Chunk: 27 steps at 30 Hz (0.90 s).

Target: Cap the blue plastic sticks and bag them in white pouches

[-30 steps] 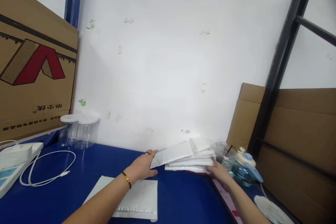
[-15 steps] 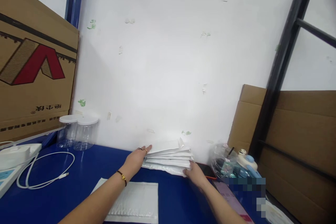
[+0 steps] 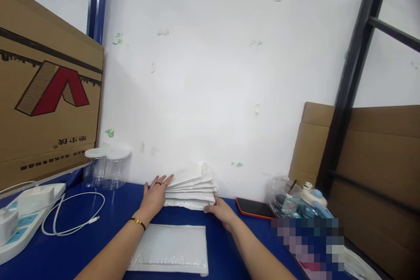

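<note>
A stack of white padded envelopes [image 3: 192, 187] lies on the blue table against the wall. My left hand [image 3: 155, 194] rests at the stack's left edge, its fingers spread and touching it. At the right edge my right hand [image 3: 221, 211] grips the stack's side between thumb and fingers. Nearer to me, a single white bubble envelope [image 3: 173, 249] lies flat on the table, its left part behind my left forearm.
Two clear jars with white lids [image 3: 117, 168], a white cable [image 3: 74, 234] and a power strip [image 3: 33, 214] are on the left. To the right lie a phone [image 3: 255, 208], a plastic bag [image 3: 284, 194] and a toy-like item [image 3: 313, 199]. Cardboard [image 3: 49, 96] stands on both sides.
The stack and both hands have shifted left along the wall, away from the phone, which now shows fully. The view has also moved slightly.
</note>
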{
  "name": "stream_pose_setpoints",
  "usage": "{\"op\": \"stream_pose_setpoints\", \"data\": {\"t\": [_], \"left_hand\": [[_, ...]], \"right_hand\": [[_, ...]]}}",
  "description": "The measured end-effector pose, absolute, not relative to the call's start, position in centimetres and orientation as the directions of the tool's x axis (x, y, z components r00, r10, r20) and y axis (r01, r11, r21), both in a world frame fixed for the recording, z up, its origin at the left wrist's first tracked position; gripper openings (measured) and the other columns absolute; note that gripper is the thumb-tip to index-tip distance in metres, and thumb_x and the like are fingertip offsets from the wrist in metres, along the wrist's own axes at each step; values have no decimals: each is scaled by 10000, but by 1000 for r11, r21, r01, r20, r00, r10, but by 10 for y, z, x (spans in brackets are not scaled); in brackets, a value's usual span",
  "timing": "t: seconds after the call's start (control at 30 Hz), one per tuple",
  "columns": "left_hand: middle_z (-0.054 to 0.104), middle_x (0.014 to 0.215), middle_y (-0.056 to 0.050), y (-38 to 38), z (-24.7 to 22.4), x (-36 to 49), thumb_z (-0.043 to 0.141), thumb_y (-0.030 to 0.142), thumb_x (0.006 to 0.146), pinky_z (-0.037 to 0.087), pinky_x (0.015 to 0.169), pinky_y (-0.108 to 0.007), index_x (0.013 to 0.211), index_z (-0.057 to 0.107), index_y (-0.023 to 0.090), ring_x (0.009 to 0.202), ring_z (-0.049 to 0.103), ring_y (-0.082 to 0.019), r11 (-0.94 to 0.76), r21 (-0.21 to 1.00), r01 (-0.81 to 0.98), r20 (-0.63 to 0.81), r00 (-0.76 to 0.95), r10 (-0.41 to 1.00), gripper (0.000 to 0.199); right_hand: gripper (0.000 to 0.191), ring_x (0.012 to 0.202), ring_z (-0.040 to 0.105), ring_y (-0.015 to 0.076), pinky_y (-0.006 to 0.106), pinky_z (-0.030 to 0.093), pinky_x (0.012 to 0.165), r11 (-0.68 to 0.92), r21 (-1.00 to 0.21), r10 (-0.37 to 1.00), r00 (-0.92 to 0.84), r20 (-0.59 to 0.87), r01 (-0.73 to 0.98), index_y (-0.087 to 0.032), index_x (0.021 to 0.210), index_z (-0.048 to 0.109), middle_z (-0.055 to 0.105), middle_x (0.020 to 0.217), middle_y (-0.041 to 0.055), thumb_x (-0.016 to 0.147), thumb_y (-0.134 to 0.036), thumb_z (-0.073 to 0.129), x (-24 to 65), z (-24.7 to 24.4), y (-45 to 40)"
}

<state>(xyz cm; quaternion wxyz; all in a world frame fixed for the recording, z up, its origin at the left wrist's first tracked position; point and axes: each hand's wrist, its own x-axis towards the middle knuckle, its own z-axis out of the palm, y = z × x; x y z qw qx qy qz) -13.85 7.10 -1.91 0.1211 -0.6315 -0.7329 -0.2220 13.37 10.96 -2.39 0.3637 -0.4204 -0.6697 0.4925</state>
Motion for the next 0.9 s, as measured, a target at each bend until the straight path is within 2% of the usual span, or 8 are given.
{"op": "stream_pose_setpoints", "data": {"t": [0.17,0.33,0.4,0.47,0.53,0.6,0.7,0.9], "left_hand": [[394,1417,-59,65,-14,-134,341,-63,651,182,1068,-529,1423,237,265,1360,223,-227,68,251,966,409,-169,897,845],[396,1394,-141,40,35,-128,487,205,751,283,1057,-419,1426,208,149,1288,357,-268,-47,392,919,468,-155,870,732],[476,1334,-104,21,53,-119,539,416,761,358,1010,-354,1396,291,196,1201,468,-247,-200,463,864,274,75,959,716],[432,1383,-88,1,59,-104,699,528,582,353,1018,-339,1417,250,237,1229,444,-261,-278,462,842,-29,327,944,991],[366,1428,-115,-16,52,-85,799,520,387,339,1029,-375,1446,147,243,1267,391,-306,-261,392,882,-242,372,896,1274],[331,1439,-145,-26,39,-68,813,497,339,323,1032,-423,1451,123,233,1289,342,-346,-217,301,929,-258,298,919,1335],[391,1384,-156,-29,23,-52,768,436,440,355,1004,-404,1443,173,201,1256,380,-338,-206,273,940,-125,247,961,1189],[573,1139,-26,-31,32,-35,687,337,532,453,861,-297,1267,453,258,997,565,-244,-361,405,840,-117,439,891,775]], "right_hand": [[501,835,585,219,341,443,756,147,-915,966,-255,50,377,-139,1128,539,620,945,80,642,-256,569,166,-17,79],[727,1205,406,278,398,317,1008,712,-540,652,-708,270,450,-250,1308,432,465,1313,80,638,-403,668,171,-7,17],[863,1250,351,336,443,283,1029,791,-354,594,-765,249,499,-210,1360,366,408,1380,124,593,-425,697,160,-7,0],[681,1168,446,324,415,352,970,800,-206,599,-758,258,563,-155,1296,436,497,1290,153,673,-355,621,148,-9,-7],[433,1003,555,279,360,423,856,793,-96,603,-750,271,602,-135,1160,530,604,1113,141,741,-243,512,142,-12,-7],[318,861,595,246,327,441,763,791,-12,591,-759,273,612,-135,1053,569,643,975,122,758,-172,458,142,-14,-2],[274,810,588,221,305,425,736,785,33,582,-756,297,618,-150,997,587,646,917,101,760,-125,451,153,-13,4],[309,946,497,204,293,376,805,758,-134,614,-628,477,639,-219,1038,604,614,1037,46,764,-111,509,193,-1,5]]}}
